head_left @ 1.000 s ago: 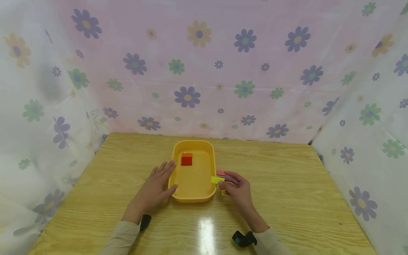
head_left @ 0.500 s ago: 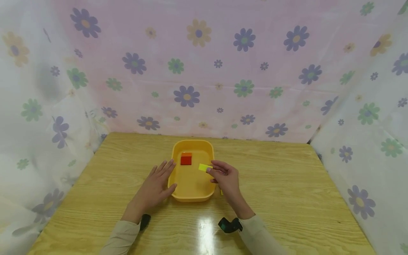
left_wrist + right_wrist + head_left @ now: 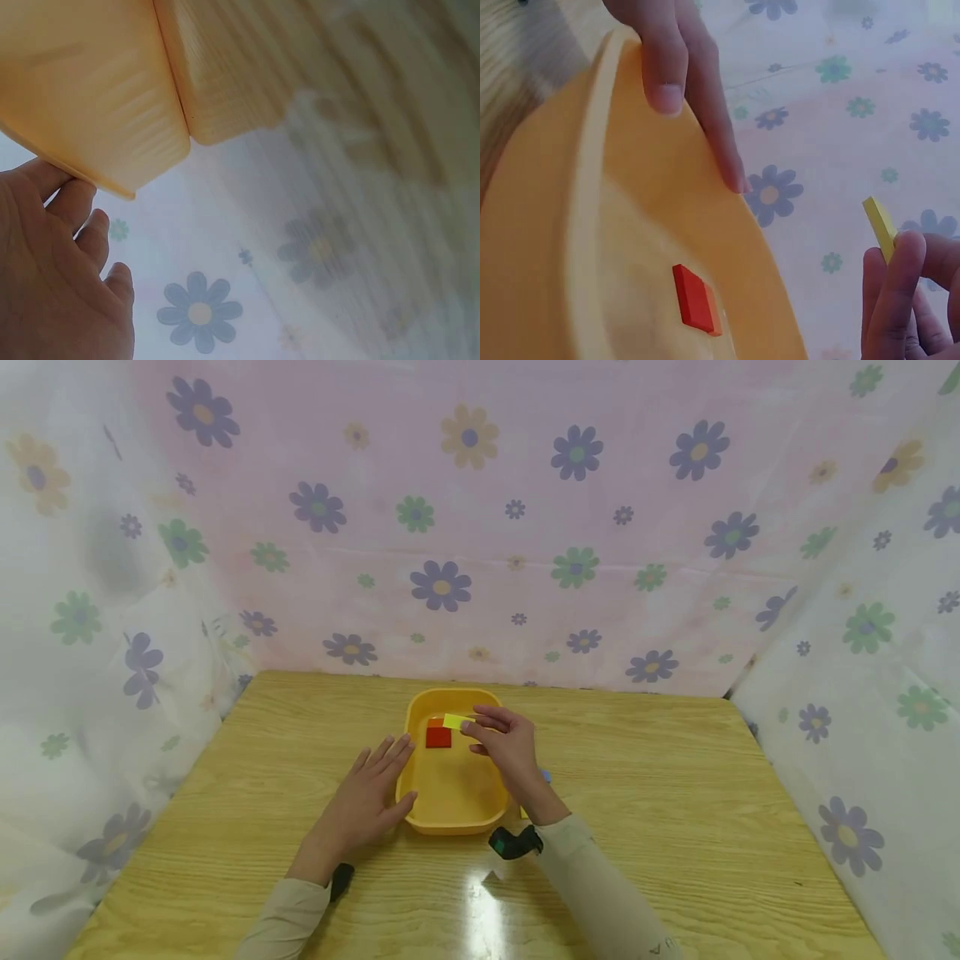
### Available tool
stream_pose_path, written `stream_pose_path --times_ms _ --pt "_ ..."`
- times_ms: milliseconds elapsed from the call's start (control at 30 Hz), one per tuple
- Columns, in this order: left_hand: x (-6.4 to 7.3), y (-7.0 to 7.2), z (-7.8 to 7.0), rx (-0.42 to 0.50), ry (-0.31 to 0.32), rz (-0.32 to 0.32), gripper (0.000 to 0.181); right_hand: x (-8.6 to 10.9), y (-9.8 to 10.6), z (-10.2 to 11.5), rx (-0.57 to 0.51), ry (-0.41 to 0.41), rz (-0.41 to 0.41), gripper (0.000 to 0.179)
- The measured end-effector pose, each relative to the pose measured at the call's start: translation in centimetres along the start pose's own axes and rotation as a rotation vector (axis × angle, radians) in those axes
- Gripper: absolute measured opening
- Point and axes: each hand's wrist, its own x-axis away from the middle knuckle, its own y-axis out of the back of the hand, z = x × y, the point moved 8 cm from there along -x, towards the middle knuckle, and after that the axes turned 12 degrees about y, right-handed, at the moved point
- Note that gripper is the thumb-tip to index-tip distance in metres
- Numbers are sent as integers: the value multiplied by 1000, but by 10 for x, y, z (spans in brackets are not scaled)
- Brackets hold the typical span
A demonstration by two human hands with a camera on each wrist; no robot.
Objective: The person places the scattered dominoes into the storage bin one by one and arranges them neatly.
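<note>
My right hand (image 3: 512, 752) pinches a small flat yellow block (image 3: 453, 722) between thumb and fingers, above the far part of the yellow plastic tray (image 3: 453, 829). In the right wrist view this block (image 3: 880, 225) juts from the fingertips, apart from the tray. A red block (image 3: 438, 738) and an orange block (image 3: 434, 722) lie side by side on the tray floor; from the head the yellow block partly covers the orange one. Along the tray's left rim rests my left hand (image 3: 358, 810), fingers extended. The left wrist view shows those fingers touching the rim (image 3: 82, 180).
Right of the tray, a blue piece (image 3: 546, 775) and a yellow piece (image 3: 524, 814) show beside my right forearm, which hides the rest of that spot. A black device (image 3: 516, 842) sits at the right wrist. Flowered curtains (image 3: 517, 535) enclose the wooden table (image 3: 675, 793).
My right hand has carried the yellow block from the tray's right side, up and leftward over the tray, toward the red and orange blocks. The left hand stays in place.
</note>
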Motion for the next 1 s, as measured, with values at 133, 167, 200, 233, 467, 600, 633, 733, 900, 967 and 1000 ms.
stream_pose_path --times_ms 133,167,200,233,467,600,633,733,900,967,1000 --pt "-1 2 0 -9 -3 -9 74 -14 -12 -5 -27 -12 27 37" --pt "-1 2 0 -9 -3 -9 74 -18 -15 -6 -31 -13 29 38" --pt "-1 2 0 -9 -3 -7 74 -22 -17 -8 -33 -16 28 38" --pt "-1 2 1 -10 -3 -4 74 -25 -19 -9 -30 -15 28 38" --pt "-1 2 0 -6 -8 5 74 -41 -30 -23 87 -35 55 41" --pt "0 3 0 0 -11 -1 74 -42 -34 -41 220 -104 101 50" --pt "0 3 0 0 -11 -1 73 -42 -35 -44 264 -121 118 54" --pt "0 4 0 -4 -7 1 74 -41 -34 -51 463 -158 165 66" --pt "0 5 -1 -9 -1 11 74 -37 -30 -56 673 -217 205 73" --pt "0 5 -2 -7 -1 13 74 -35 -30 -59 668 -235 218 67" --pt "0 5 -2 -7 -1 13 74 -35 -30 -60 665 -243 223 65"
